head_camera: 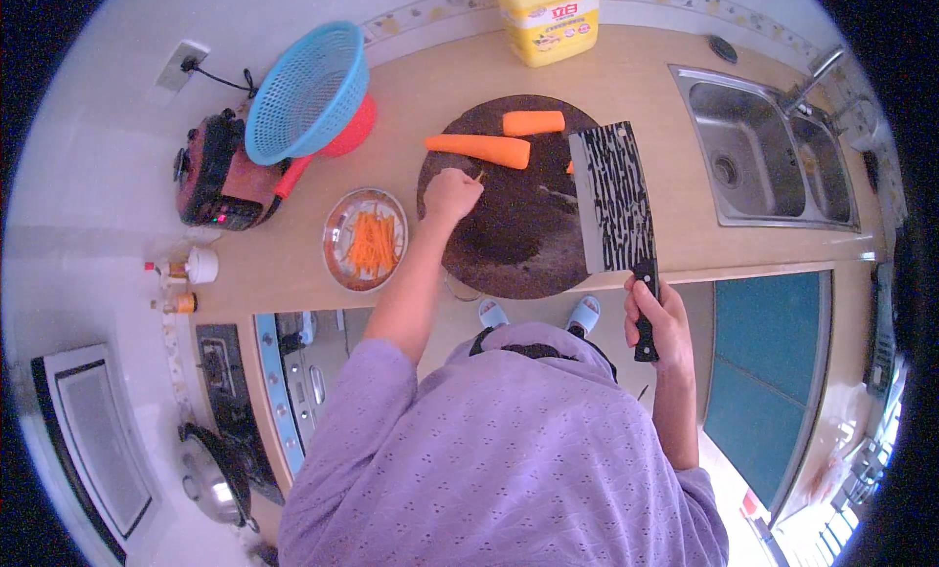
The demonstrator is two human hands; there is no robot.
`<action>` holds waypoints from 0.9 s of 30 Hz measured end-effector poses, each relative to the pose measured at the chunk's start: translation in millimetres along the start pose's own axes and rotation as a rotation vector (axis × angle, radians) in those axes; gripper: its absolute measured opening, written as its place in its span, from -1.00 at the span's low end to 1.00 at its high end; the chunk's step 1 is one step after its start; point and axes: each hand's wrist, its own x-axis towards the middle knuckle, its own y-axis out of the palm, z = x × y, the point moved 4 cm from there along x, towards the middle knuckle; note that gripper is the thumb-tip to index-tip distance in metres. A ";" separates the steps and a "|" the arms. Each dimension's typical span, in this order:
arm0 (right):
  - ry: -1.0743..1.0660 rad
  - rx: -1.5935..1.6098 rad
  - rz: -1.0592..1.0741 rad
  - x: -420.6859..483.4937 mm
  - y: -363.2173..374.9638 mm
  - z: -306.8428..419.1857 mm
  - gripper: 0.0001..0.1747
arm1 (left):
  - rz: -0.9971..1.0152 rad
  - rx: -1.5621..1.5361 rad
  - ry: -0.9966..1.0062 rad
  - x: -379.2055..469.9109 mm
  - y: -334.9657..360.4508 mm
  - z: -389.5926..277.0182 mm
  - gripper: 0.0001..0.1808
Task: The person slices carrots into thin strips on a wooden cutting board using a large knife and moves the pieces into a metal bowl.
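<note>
My right hand (pixel 662 320) grips the black handle of a cleaver (pixel 616 200), whose patterned blade is held over the right edge of a round dark chopping board (pixel 506 255). Over the board's left side is my left hand (pixel 453 193), fingers closed, with a small yellowish scrap (pixel 480 176) at the fingertips. Just beyond it lies a long peeled carrot piece (pixel 484 150), narrow end to the left. A shorter carrot chunk (pixel 533 122) rests farther back. Another bit of carrot (pixel 570 168) shows at the blade's edge, mostly hidden behind it.
Left of the board stands a plate (pixel 329 237) of carrot strips. Behind it a blue plastic colander (pixel 308 90) sits over a red container (pixel 356 130), beside an electric cooker (pixel 227 171). A yellow jug (pixel 550 24) is at the back, a steel double sink (pixel 748 149) at right.
</note>
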 end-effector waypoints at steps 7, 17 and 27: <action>0.004 -0.019 0.008 2.3 2.8 0.4 -0.73 | 0.110 -0.940 -0.092 -31.8 -73.3 99.6 -0.79; -0.053 -0.010 0.023 5.2 20.7 -3.4 -0.71 | -0.088 0.005 -0.307 -86.1 -55.0 236.2 -0.72; -0.049 -0.074 -0.024 0.6 26.5 4.2 -0.72 | -0.314 -0.099 -0.114 -70.3 -31.7 221.2 -0.89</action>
